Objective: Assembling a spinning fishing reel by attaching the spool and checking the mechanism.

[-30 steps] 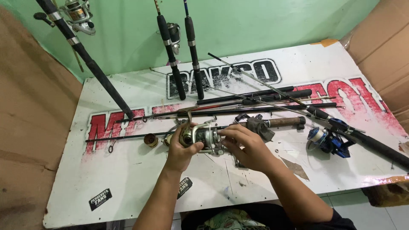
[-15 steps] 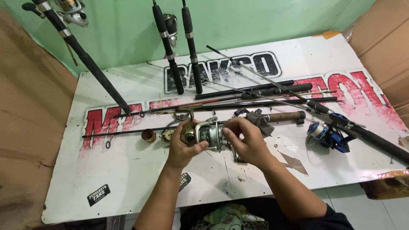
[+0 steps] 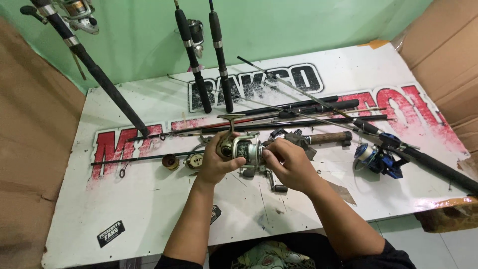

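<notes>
Hands and reel are sitting about where they were half a second ago, barely shifting. Left to right: a small brass part [image 3: 170, 162] is lying on the tabletop [image 3: 149, 209], the left hand [image 3: 215, 162] is curling closed around the silver spinning reel [image 3: 242, 148], holding it just above the tabletop's middle, the right hand [image 3: 289, 163] is pinching the reel's spool end with closed fingertips, and a blue reel [image 3: 378, 159] is lying well apart.
</notes>
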